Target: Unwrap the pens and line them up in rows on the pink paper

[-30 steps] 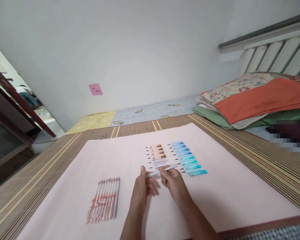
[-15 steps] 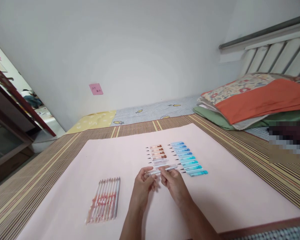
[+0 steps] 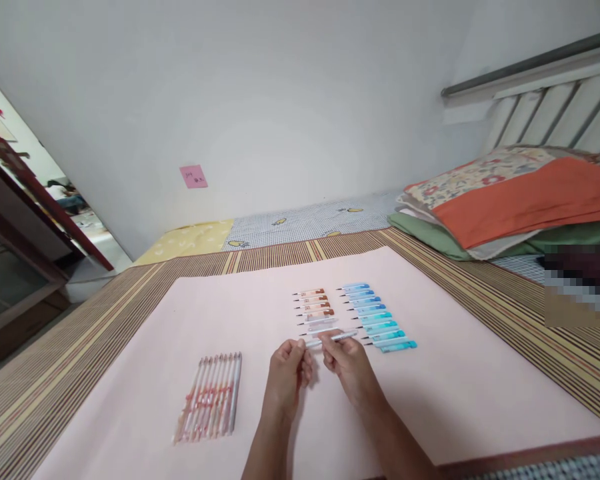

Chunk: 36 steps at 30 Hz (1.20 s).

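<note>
Both hands are closed on one slim white pen [image 3: 347, 335], held nearly level just above the pink sheet [image 3: 145, 347]. My left hand [image 3: 287, 367] pinches its left end between thumb and fingertips, which hide the tip. My right hand [image 3: 345, 360] grips the barrel, and the other end sticks out to the right. Just beyond lie several pens with brown ends [image 3: 315, 303] and a few pale ones [image 3: 320, 321], dark tips to the left. A slanting column of blue and turquoise pens [image 3: 375, 317] lies to the right.
At the left, several pink-and-white pens [image 3: 210, 400] lie side by side, apparently in a clear sleeve. A striped mat [image 3: 100, 327] surrounds the sheet. Folded bedding [image 3: 520, 193] is piled at the right. A pink note [image 3: 193, 177] is on the wall.
My left hand's raised fingers have closed onto the left end of the pen. My right hand keeps its grip, nearly unmoved. The view has shifted slightly.
</note>
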Each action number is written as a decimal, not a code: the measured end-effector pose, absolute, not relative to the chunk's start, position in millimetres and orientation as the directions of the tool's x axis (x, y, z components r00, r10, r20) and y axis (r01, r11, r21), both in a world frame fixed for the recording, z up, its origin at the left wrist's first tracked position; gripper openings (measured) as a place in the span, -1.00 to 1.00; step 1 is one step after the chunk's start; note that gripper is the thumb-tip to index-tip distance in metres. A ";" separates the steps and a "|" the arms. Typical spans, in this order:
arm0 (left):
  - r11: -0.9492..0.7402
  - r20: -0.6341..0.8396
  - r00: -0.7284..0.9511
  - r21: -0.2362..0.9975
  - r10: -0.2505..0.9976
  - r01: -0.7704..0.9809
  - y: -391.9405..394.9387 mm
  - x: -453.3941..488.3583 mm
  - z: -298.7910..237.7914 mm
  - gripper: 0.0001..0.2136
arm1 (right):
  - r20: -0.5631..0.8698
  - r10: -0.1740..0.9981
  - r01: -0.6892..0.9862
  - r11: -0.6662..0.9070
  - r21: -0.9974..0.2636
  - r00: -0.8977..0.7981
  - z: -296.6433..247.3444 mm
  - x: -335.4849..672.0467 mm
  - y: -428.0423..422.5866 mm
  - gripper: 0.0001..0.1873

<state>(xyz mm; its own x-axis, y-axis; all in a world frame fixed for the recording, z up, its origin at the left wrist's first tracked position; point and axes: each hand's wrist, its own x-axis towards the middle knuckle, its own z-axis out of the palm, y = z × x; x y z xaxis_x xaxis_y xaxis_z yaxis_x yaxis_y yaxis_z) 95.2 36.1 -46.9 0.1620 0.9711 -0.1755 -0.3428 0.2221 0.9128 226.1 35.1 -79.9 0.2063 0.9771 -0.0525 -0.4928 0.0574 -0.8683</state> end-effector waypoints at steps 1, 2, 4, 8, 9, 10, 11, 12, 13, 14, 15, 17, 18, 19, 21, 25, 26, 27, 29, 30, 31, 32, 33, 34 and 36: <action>0.245 -0.204 0.153 0.914 0.967 -0.323 36.3 96.0 -48.4 -0.53 | -0.051 0.978 -0.491 0.056 -0.869 0.203 -79.1 225.5 34.4 -0.52; 0.267 -0.236 0.136 0.916 0.962 -0.301 36.6 96.7 -49.9 -0.51 | -0.053 0.978 -0.493 0.054 -0.868 0.201 -78.0 224.9 33.7 -0.52; 0.302 -0.287 0.094 0.918 0.953 -0.257 37.2 97.3 -52.3 -0.48 | -0.065 0.979 -0.511 0.044 -0.858 0.192 -75.2 223.8 31.9 -0.50; 0.321 -0.320 0.034 0.929 0.947 -0.183 37.6 94.5 -52.0 -0.43 | -0.050 0.977 -0.493 0.060 -0.868 0.207 -70.2 224.0 29.4 -0.46; 0.323 -0.323 0.027 0.932 0.946 -0.165 37.6 93.4 -51.1 -0.43 | -0.040 0.977 -0.466 0.063 -0.883 0.209 -69.7 224.6 29.1 -0.47; 0.322 -0.323 0.018 0.935 0.946 -0.149 37.5 92.3 -50.1 -0.43 | -0.029 0.977 -0.435 0.066 -0.898 0.209 -69.7 225.3 29.0 -0.48; 0.321 -0.322 0.012 0.937 0.947 -0.136 37.6 91.4 -49.2 -0.43 | -0.019 0.978 -0.407 0.068 -0.911 0.206 -70.0 226.1 29.1 -0.49; 0.317 -0.318 0.009 0.940 0.948 -0.127 37.8 90.5 -48.4 -0.43 | -0.009 0.980 -0.385 0.070 -0.920 0.200 -70.7 227.0 29.3 -0.51; 0.314 -0.316 0.008 0.941 0.949 -0.125 38.1 89.9 -48.0 -0.43 | 0.003 0.981 -0.369 0.075 -0.927 0.194 -71.7 227.9 29.6 -0.52; 0.313 -0.315 0.009 0.941 0.949 -0.128 38.5 89.4 -47.9 -0.43 | 0.014 0.982 -0.358 0.082 -0.930 0.191 -72.9 228.8 30.0 -0.53; 0.315 -0.316 0.010 0.939 0.949 -0.137 38.9 88.9 -48.0 -0.44 | 0.020 0.981 -0.352 0.088 -0.932 0.191 -74.0 229.6 30.5 -0.54; 0.322 -0.324 0.017 0.933 0.946 -0.160 39.6 88.2 -48.8 -0.44 | 0.019 0.978 -0.350 0.091 -0.932 0.206 -75.7 231.1 31.4 -0.58; 0.327 -0.328 0.021 0.929 0.944 -0.171 39.8 87.9 -49.3 -0.44 | 0.018 0.976 -0.351 0.095 -0.931 0.218 -75.9 231.6 31.6 -0.60; 0.331 -0.332 0.026 0.926 0.943 -0.181 40.0 87.6 -49.7 -0.45 | 0.020 0.973 -0.355 0.102 -0.929 0.228 -75.6 232.0 31.5 -0.62; 0.335 -0.336 0.030 0.922 0.941 -0.195 40.0 87.4 -50.1 -0.45 | 0.021 0.974 -0.386 0.109 -0.916 0.224 -73.6 232.0 30.8 -0.63; 0.321 -0.322 0.028 0.929 0.946 -0.187 39.4 88.8 -49.2 -0.43 | -0.056 0.986 -0.454 0.022 -0.891 0.158 -70.3 228.9 29.3 -0.54; 0.319 -0.318 0.032 0.931 0.947 -0.177 39.2 89.3 -48.9 -0.43 | -0.073 0.983 -0.443 0.008 -0.897 0.166 -70.6 228.1 29.4 -0.53; 0.319 -0.318 0.037 0.933 0.948 -0.168 39.0 89.7 -48.8 -0.42 | -0.079 0.980 -0.423 0.005 -0.906 0.182 -71.4 227.5 29.7 -0.53; 0.327 -0.325 0.044 0.931 0.945 -0.161 38.8 90.0 -48.9 -0.43 | -0.066 0.974 -0.388 0.025 -0.921 0.219 -73.6 227.5 30.5 -0.53; 0.331 -0.328 0.046 0.929 0.944 -0.167 38.8 89.9 -49.1 -0.43 | -0.056 0.971 -0.378 0.037 -0.925 0.231 -74.7 228.2 30.8 -0.53; 0.335 -0.332 0.046 0.925 0.942 -0.177 38.9 89.6 -49.4 -0.43 | -0.047 0.970 -0.369 0.046 -0.928 0.239 -75.5 229.1 30.9 -0.54; 0.339 -0.336 0.049 0.921 0.940 -0.190 39.0 89.3 -49.7 -0.43 | -0.040 0.969 -0.361 0.052 -0.931 0.245 -76.0 230.2 31.0 -0.55; 0.343 -0.339 0.054 0.917 0.939 -0.203 39.3 88.9 -50.1 -0.42 | -0.037 0.967 -0.354 0.056 -0.934 0.251 -75.9 231.3 30.9 -0.56; 0.346 -0.341 0.060 0.914 0.938 -0.214 39.6 88.6 -50.4 -0.42 | -0.037 0.967 -0.353 0.057 -0.934 0.254 -75.5 232.2 30.7 -0.56; 0.354 -0.347 0.074 0.907 0.935 -0.227 40.4 88.2 -50.9 -0.42 | -0.044 0.965 -0.383 0.061 -0.922 0.260 -73.4 233.2 30.1 -0.57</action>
